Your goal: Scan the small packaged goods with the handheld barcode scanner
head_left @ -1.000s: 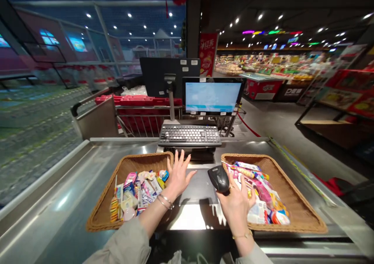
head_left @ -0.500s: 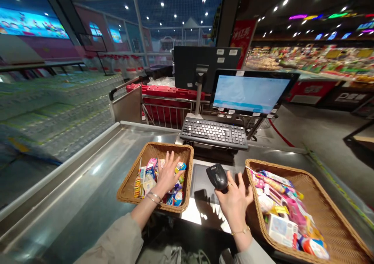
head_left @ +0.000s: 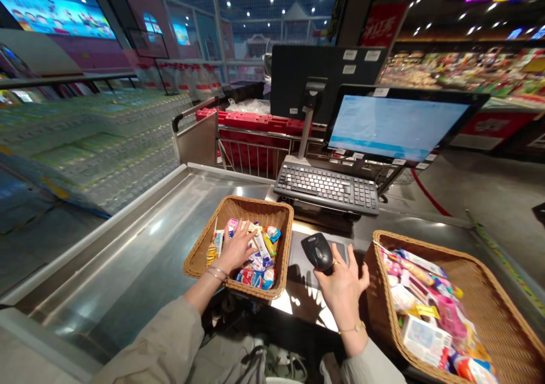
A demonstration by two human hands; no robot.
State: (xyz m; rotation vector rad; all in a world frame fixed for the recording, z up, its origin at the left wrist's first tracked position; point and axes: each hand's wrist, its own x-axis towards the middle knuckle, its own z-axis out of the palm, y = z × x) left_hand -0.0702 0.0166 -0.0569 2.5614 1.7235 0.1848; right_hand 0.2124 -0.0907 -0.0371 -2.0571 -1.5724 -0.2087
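Note:
My left hand point(head_left: 237, 249) is inside the smaller wicker basket point(head_left: 191, 259), above a heap of small packets. Its fingers are apart and point down at the goods, and I see nothing held in them. Beside it in the basket lie a red-and-blue packet point(head_left: 250, 277) and a yellow-green packet point(head_left: 269, 245). My right hand point(head_left: 342, 285) grips a black handheld barcode scanner point(head_left: 317, 252), its head tipped toward the left. Two fingers of that hand stick up; its palm hides the scanner's handle. The scanner hovers over a flat grey panel point(head_left: 298, 253) between the two baskets.
A larger wicker basket point(head_left: 506, 282) with mixed goods, among them a white box point(head_left: 426, 338), stands at my right. Behind the counter's middle are a keyboard point(head_left: 327, 185) and a lit screen point(head_left: 395, 123). The steel counter point(head_left: 140, 259) has a raised left edge.
My left hand has shifted left and lower in the smaller basket, baring more packets on its right side. My right hand still holds the scanner. The camera view has turned slightly left.

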